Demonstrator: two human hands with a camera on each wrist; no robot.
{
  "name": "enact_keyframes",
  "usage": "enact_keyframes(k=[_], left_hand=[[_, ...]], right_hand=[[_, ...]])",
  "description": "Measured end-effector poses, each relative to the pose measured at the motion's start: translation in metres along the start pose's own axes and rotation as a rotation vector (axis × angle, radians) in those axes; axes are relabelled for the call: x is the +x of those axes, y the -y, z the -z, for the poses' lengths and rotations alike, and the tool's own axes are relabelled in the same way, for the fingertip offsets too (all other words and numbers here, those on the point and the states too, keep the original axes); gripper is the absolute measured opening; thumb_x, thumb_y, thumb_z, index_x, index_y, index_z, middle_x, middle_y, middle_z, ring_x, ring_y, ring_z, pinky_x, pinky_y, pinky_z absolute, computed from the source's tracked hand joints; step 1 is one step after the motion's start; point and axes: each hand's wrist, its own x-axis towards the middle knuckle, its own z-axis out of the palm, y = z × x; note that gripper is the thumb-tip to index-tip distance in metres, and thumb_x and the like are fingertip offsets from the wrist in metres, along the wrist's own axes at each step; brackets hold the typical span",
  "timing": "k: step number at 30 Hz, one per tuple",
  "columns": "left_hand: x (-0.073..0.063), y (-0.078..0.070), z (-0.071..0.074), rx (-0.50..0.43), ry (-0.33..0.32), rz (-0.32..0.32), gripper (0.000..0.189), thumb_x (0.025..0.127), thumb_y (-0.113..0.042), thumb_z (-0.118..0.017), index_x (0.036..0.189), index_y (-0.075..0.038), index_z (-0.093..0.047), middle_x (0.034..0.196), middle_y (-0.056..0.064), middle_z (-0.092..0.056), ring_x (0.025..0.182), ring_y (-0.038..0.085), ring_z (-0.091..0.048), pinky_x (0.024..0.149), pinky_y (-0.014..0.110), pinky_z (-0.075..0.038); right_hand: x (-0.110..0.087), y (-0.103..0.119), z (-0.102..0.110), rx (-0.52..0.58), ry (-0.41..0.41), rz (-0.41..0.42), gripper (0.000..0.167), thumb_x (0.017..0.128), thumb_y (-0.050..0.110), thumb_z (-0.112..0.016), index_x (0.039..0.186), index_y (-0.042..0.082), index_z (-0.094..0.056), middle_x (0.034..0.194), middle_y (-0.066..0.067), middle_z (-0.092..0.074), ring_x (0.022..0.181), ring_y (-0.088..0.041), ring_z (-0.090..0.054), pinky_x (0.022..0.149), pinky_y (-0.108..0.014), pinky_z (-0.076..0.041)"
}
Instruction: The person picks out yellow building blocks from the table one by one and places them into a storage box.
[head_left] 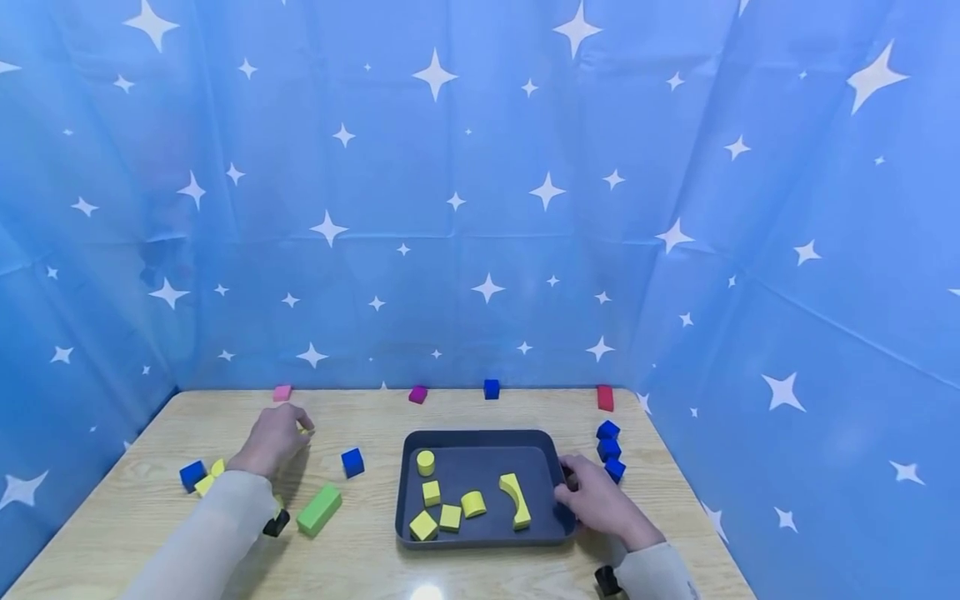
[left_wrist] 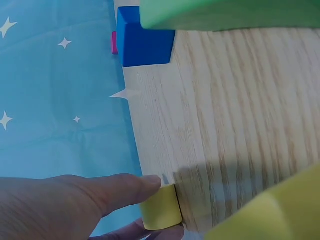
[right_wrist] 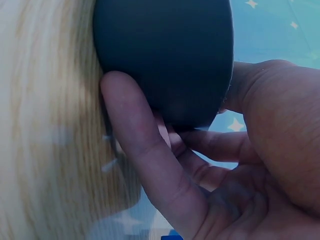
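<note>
My left hand is over the left part of the table and pinches a yellow cylinder block between thumb and fingertips. In the head view that block is mostly hidden by the hand. A green rectangular block lies close to the left wrist, and a blue cube sits to its right. My right hand grips the right side of a dark grey tray, its fingers against the outer wall. Inside the tray lie several yellow blocks, among them an arch, a cylinder and a cube.
Several blue cubes stand in a row right of the tray. Along the back edge are a pink block, a magenta block, a blue block and a red block. Another blue cube sits by yellow blocks at left.
</note>
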Motion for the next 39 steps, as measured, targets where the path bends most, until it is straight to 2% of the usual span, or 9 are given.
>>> enact_keyframes(k=[6, 8, 10, 13, 17, 24, 29, 33, 39], left_hand=[[-0.001, 0.001, 0.001, -0.016, -0.003, 0.003, 0.019, 0.102, 0.003, -0.077, 0.12, 0.007, -0.082, 0.137, 0.039, -0.075, 0.121, 0.053, -0.074, 0.098, 0.063, -0.067], [-0.001, 0.001, 0.001, -0.02, -0.003, 0.005, 0.019, 0.102, 0.003, -0.077, 0.121, 0.007, -0.082, 0.137, 0.04, -0.074, 0.121, 0.053, -0.074, 0.098, 0.063, -0.067], [-0.001, 0.001, 0.001, -0.023, -0.007, 0.01, 0.02, 0.103, 0.002, -0.077, 0.122, 0.007, -0.082, 0.136, 0.039, -0.075, 0.119, 0.05, -0.075, 0.096, 0.06, -0.067], [-0.001, 0.001, 0.002, -0.033, -0.02, 0.001, 0.019, 0.105, 0.0, -0.078, 0.122, 0.007, -0.081, 0.13, 0.036, -0.078, 0.109, 0.043, -0.075, 0.089, 0.053, -0.068], [-0.002, 0.0, 0.002, -0.051, -0.036, -0.019, 0.02, 0.106, -0.003, -0.08, 0.123, 0.008, -0.081, 0.12, 0.031, -0.08, 0.098, 0.035, -0.074, 0.079, 0.044, -0.066], [-0.008, -0.01, 0.003, -0.061, -0.065, -0.082, 0.022, 0.105, -0.003, -0.081, 0.125, 0.007, -0.081, 0.119, 0.029, -0.082, 0.103, 0.037, -0.079, 0.085, 0.049, -0.07], [-0.01, -0.021, 0.0, -0.084, -0.106, -0.133, 0.023, 0.103, -0.001, -0.081, 0.124, 0.007, -0.081, 0.121, 0.032, -0.082, 0.108, 0.047, -0.081, 0.091, 0.056, -0.072], [-0.012, -0.028, -0.002, -0.077, -0.132, -0.159, 0.023, 0.103, -0.002, -0.082, 0.125, 0.006, -0.082, 0.127, 0.034, -0.081, 0.118, 0.055, -0.08, 0.094, 0.058, -0.072], [-0.018, -0.042, -0.002, -0.077, -0.141, -0.195, 0.024, 0.105, -0.004, -0.082, 0.128, 0.003, -0.082, 0.13, 0.031, -0.082, 0.119, 0.049, -0.08, 0.092, 0.054, -0.072]], right_hand=[[0.0, 0.001, 0.0, 0.023, 0.008, -0.007, 0.056, 0.108, 0.008, -0.075, 0.16, -0.007, -0.061, 0.135, -0.018, -0.075, 0.1, -0.023, -0.073, 0.069, -0.038, -0.066], [0.0, 0.001, 0.0, 0.023, 0.009, -0.009, 0.056, 0.108, 0.008, -0.075, 0.16, -0.007, -0.061, 0.135, -0.018, -0.075, 0.1, -0.023, -0.073, 0.069, -0.038, -0.066], [0.001, 0.001, 0.0, 0.018, 0.008, -0.01, 0.056, 0.108, 0.008, -0.075, 0.16, -0.007, -0.061, 0.135, -0.018, -0.076, 0.101, -0.023, -0.073, 0.072, -0.038, -0.068], [0.001, 0.003, 0.0, 0.005, 0.002, -0.006, 0.056, 0.108, 0.008, -0.076, 0.159, -0.007, -0.062, 0.137, -0.018, -0.076, 0.104, -0.023, -0.074, 0.08, -0.04, -0.07], [0.002, 0.004, 0.0, -0.002, 0.0, -0.002, 0.056, 0.107, 0.008, -0.076, 0.159, -0.008, -0.062, 0.138, -0.019, -0.076, 0.106, -0.024, -0.074, 0.084, -0.042, -0.071], [0.0, 0.001, 0.0, -0.008, 0.008, 0.005, 0.057, 0.106, 0.007, -0.077, 0.159, -0.008, -0.062, 0.133, -0.017, -0.075, 0.102, -0.024, -0.073, 0.08, -0.042, -0.068], [0.001, 0.001, 0.001, -0.004, 0.005, -0.002, 0.055, 0.107, 0.007, -0.076, 0.158, -0.006, -0.064, 0.135, -0.017, -0.075, 0.103, -0.022, -0.072, 0.083, -0.041, -0.068], [0.001, 0.002, 0.002, -0.004, 0.01, 0.006, 0.055, 0.107, 0.008, -0.076, 0.158, -0.007, -0.063, 0.137, -0.017, -0.075, 0.105, -0.022, -0.073, 0.086, -0.042, -0.068], [0.0, 0.002, 0.001, -0.003, 0.006, 0.016, 0.055, 0.106, 0.007, -0.077, 0.157, -0.007, -0.064, 0.138, -0.018, -0.075, 0.107, -0.023, -0.074, 0.088, -0.044, -0.069]])
